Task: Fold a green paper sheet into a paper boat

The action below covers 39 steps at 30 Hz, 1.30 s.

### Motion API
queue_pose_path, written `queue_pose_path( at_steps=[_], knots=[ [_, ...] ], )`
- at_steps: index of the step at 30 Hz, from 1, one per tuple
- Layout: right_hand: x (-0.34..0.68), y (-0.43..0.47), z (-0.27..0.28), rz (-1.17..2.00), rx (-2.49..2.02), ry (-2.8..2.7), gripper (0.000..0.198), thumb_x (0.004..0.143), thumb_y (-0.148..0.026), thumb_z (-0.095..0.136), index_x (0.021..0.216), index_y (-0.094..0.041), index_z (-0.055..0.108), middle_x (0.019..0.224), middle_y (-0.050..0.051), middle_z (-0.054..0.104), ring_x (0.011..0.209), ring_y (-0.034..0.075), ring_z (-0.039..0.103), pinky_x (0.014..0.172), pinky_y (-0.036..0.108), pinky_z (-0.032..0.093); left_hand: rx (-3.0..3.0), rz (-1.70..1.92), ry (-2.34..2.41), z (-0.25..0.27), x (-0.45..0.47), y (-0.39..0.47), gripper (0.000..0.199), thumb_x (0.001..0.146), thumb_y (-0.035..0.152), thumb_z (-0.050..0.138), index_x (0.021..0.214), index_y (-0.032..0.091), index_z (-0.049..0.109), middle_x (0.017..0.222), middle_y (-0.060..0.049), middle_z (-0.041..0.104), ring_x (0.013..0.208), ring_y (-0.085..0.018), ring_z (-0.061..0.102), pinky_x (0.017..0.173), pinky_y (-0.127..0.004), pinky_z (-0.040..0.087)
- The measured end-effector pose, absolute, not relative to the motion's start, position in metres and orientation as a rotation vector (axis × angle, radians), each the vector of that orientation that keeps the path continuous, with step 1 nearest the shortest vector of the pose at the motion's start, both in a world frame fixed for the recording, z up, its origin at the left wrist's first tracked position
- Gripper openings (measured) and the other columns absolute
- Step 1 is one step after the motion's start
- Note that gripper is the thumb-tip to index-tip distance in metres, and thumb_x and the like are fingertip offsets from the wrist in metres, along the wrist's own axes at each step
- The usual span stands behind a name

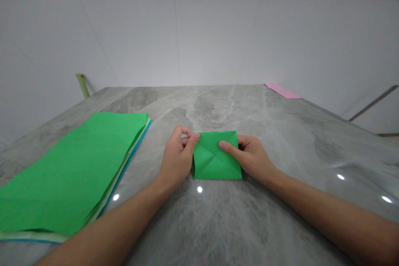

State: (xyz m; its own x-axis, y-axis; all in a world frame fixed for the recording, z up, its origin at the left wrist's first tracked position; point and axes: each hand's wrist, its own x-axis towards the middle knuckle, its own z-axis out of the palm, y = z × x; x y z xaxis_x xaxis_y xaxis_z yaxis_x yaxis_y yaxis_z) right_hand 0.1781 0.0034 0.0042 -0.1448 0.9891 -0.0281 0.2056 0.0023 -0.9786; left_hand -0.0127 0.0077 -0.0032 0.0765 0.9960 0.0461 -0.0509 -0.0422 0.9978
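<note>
A small folded green paper (215,160), roughly square with diagonal creases crossing its front, is held up between my hands, its lower edge at or just above the table. My left hand (181,149) pinches its upper left corner between thumb and fingers. From the right side my right hand (251,153) grips it, thumb pressed on the front face and fingers behind, mostly hidden by the paper. The left side of the paper stands slightly open between its layers.
A stack of large paper sheets (71,170), green on top with pale and blue edges below, lies on the left of the grey marbled table (212,108). A pink paper (283,91) rests at the far right edge. A white wall (212,37) stands behind.
</note>
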Motion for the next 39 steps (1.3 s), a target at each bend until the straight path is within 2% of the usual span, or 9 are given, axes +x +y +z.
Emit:
queue_pose_path(
  at_steps=[7,13,16,21,27,31,34,39],
  knots=[
    [0.1759,0.0017,0.0075,1.288,-1.261,-1.349,0.03,0.072,-0.045,0.075,0.079,-0.017,0.073,0.076,0.004,0.073,0.061,0.015,0.063,0.054,0.024,0.052,1.21,1.186,1.035,-0.0019,-0.0134,0.0069,0.03,0.084,0.043,0.061,0.086,0.022,0.04,0.049,0.009,0.049,0.04,-0.009,0.049,0.04,-0.016,0.031],
    [0.1771,0.0009,0.006,1.339,-1.222,-1.31,0.026,0.071,-0.042,0.077,0.08,-0.017,0.073,0.076,0.003,0.073,0.061,0.015,0.064,0.054,0.024,0.053,1.19,1.163,1.019,-0.0004,-0.0131,0.0066,0.035,0.083,0.042,0.064,0.107,0.019,0.052,0.051,0.008,0.053,0.041,-0.009,0.048,0.042,-0.018,0.037],
    [0.1773,0.0012,0.0054,1.373,-1.198,-1.286,0.026,0.07,-0.041,0.078,0.08,-0.017,0.074,0.076,0.003,0.074,0.061,0.015,0.065,0.055,0.024,0.054,1.192,1.134,0.987,-0.0021,-0.0118,0.0077,0.032,0.083,0.043,0.063,0.097,0.014,0.061,0.059,0.002,0.059,0.048,-0.01,0.053,0.046,-0.02,0.042],
    [0.1773,0.002,0.003,1.395,-1.18,-1.286,0.026,0.069,-0.04,0.079,0.08,-0.017,0.073,0.076,0.003,0.074,0.061,0.015,0.066,0.055,0.024,0.054,1.247,1.112,1.02,-0.0054,-0.0127,0.0082,0.028,0.086,0.042,0.058,0.085,0.015,0.065,0.067,0.0,0.062,0.056,-0.011,0.056,0.051,-0.021,0.046],
    [0.1776,0.0027,0.0014,1.399,-1.159,-1.299,0.027,0.071,-0.041,0.078,0.081,-0.017,0.073,0.078,0.003,0.074,0.062,0.016,0.066,0.056,0.025,0.054,1.265,1.102,1.062,-0.0056,-0.0138,0.0093,0.029,0.086,0.044,0.058,0.086,0.015,0.065,0.065,0.001,0.06,0.053,-0.011,0.055,0.049,-0.021,0.045],
    [0.1783,0.002,0.001,1.354,-1.184,-1.367,0.029,0.073,-0.043,0.076,0.083,-0.016,0.072,0.078,0.004,0.073,0.063,0.016,0.065,0.056,0.025,0.054,1.224,1.064,1.019,-0.0015,-0.0115,0.0073,0.031,0.078,0.039,0.069,0.097,0.016,0.063,0.063,0.001,0.063,0.051,-0.011,0.055,0.047,-0.019,0.042],
    [0.1782,0.0016,0.001,1.334,-1.195,-1.415,0.029,0.074,-0.044,0.075,0.082,-0.016,0.071,0.074,0.003,0.071,0.061,0.015,0.063,0.054,0.024,0.052,1.261,1.033,1.046,-0.0004,-0.0112,0.0059,0.028,0.075,0.037,0.073,0.089,0.015,0.064,0.069,-0.001,0.066,0.057,-0.012,0.057,0.051,-0.021,0.045],
    [0.177,0.0021,0.0025,1.305,-1.189,-1.452,0.029,0.075,-0.044,0.074,0.079,-0.015,0.07,0.07,0.002,0.068,0.059,0.013,0.059,0.052,0.022,0.048,1.37,1.0,1.096,-0.0007,-0.0135,0.0067,0.024,0.077,0.038,0.068,0.082,0.014,0.067,0.069,-0.001,0.064,0.057,-0.012,0.055,0.052,-0.022,0.043]
  ],
)
